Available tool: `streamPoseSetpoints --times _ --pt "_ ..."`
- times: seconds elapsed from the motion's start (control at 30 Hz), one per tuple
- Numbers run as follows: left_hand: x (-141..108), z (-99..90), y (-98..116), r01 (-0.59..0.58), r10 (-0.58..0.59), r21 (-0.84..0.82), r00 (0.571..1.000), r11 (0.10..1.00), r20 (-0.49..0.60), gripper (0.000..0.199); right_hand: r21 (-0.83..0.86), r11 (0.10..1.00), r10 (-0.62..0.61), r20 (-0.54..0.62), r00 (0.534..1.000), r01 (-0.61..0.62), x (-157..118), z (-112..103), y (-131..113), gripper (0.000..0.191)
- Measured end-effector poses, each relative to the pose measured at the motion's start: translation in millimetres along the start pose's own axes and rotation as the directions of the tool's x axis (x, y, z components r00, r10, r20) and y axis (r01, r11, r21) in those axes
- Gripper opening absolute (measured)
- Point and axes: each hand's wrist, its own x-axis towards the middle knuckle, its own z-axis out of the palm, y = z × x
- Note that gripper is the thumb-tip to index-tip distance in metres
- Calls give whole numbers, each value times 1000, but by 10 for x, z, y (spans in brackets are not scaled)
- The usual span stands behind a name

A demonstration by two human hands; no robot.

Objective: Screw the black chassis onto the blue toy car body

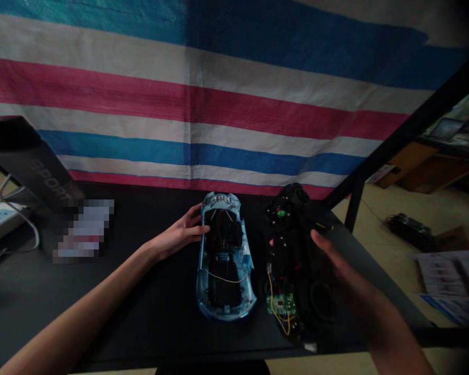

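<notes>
A light blue toy car body (251, 260) lies upside down on the black table (140, 317), its dark inside and thin wires showing. My left hand (183, 229) is at its upper left edge, thumb over the rim and fingers along the outer side. To the right, my right hand (330, 252) grips a black car chassis (297, 255) by its right side, the thumb on top and a fingertip showing at the far side. A green circuit board (280, 303) with yellow wires sits at the chassis's lower left.
On the left are a dark box marked SPORT (47, 174), a white power strip (3, 221) with a cable, and a blurred-out flat item (88, 226). A striped sheet (219, 109) hangs behind the table. A metal frame (355, 205) stands at the right edge.
</notes>
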Motion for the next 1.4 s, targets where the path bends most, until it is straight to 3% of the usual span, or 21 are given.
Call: streamPoseSetpoints --times 0.13,0.23,0.33,0.47,0.57,0.7,1.13,1.3,1.4 --pt "-16 2 -1 5 -5 -1 1000 1000 -2 81 -135 989 83 128 988 -66 96 178 -268 61" --pt "-29 24 26 13 -13 11 1000 1000 -16 82 -355 933 34 248 968 58 150 406 -501 75" --pt "-37 42 47 21 -21 17 1000 1000 -21 83 -604 787 27 240 970 128 183 673 -684 92" --pt "-28 27 24 -13 13 2 1000 1000 0 83 -861 485 27 193 981 156 217 1041 -787 108" --pt "-17 5 -8 -48 48 -11 999 999 9 83 -934 319 57 185 981 158 259 1281 -796 106" --pt "-16 7 -14 -53 53 -19 999 998 10 85 -972 207 76 133 988 115 320 1490 -753 102" --pt "12 -34 -46 -29 31 -103 999 994 14 80 -989 78 21 128 992 126 389 1618 -545 83" --pt "5 -1 -23 -8 7 -107 1000 994 -12 71 -980 120 9 162 987 160 391 1440 -527 72" --pt "-3 18 -16 -4 3 -81 1000 997 -19 72 -962 205 3 183 983 179 440 1217 -473 60"
